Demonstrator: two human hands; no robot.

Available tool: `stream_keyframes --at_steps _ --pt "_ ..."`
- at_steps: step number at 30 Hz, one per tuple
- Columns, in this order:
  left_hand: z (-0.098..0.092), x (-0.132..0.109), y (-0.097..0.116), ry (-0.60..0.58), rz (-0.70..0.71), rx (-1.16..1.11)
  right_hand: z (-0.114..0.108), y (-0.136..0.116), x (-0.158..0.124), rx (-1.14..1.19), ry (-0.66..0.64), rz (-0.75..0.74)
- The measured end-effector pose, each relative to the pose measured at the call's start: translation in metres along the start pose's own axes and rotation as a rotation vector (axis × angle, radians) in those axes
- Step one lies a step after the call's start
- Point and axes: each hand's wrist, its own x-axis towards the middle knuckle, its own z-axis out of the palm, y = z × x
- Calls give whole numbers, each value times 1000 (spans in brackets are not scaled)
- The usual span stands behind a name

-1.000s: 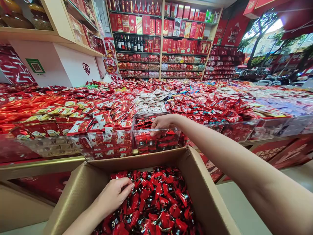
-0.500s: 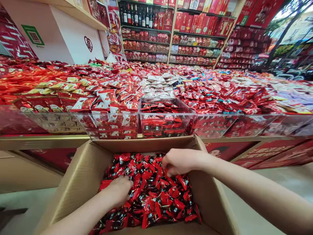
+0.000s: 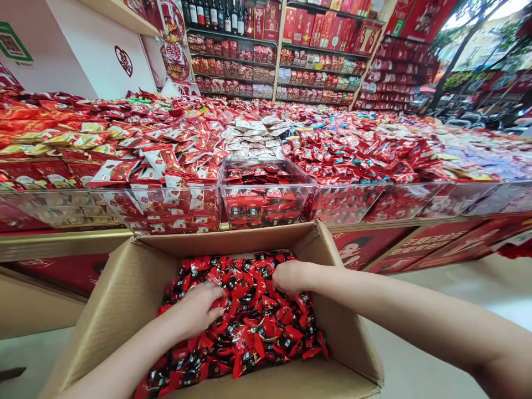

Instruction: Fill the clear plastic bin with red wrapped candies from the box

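A cardboard box (image 3: 332, 338) with its top open holds a heap of small wrapped candies (image 3: 257, 321) in shiny red and black wrappers. My left hand (image 3: 202, 306) rests on the left part of the heap, thumb apart from the fingers, fingertips dipping among the wrappers. On the right, near the box's far corner, my right hand (image 3: 290, 277) pushes down into the candies with its fingers curled; their tips are hidden. Just beyond the box stands a clear plastic bin (image 3: 310, 194), partly filled with similar red and black packets.
Clear bins of red and white packets (image 3: 162, 188) and red packets (image 3: 349, 160) flank the middle bin. White packets (image 3: 253, 136) lie behind it. Shelves with bottles (image 3: 220, 16) and red boxes (image 3: 316, 27) rise at the back. Pale floor (image 3: 424, 327) shows at right.
My right hand has lowered from above the candies into them. My left hand's thumb now stands apart from the fingers. The view has shifted slightly, so the box appears further left.
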Motion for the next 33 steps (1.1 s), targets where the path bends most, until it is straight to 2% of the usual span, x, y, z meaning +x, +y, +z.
stream_keyframes --at_steps 4,9,13,18,24,27,30,33 --pt "-5 2 16 50 1 -259 -11 4 -14 136 202 -93" --pt "-11 -2 43 -20 25 -651 -18 -8 -29 725 548 -311" --pt "-18 -9 55 -4 13 -841 -10 -22 -23 1079 610 -293" --pt "-24 -13 58 3 8 -1008 -5 -27 -16 1324 633 -325" --pt "-20 -11 55 80 3 -1158 -9 -38 -21 1231 924 -244" --pt "-23 -15 58 75 12 -1275 -7 -42 -22 1040 1024 -233" --pt "-29 -19 63 23 -23 -1445 -4 -44 -25 734 1170 -292" --pt "-31 -19 63 157 -88 -1397 -2 -45 -27 597 1210 -390"
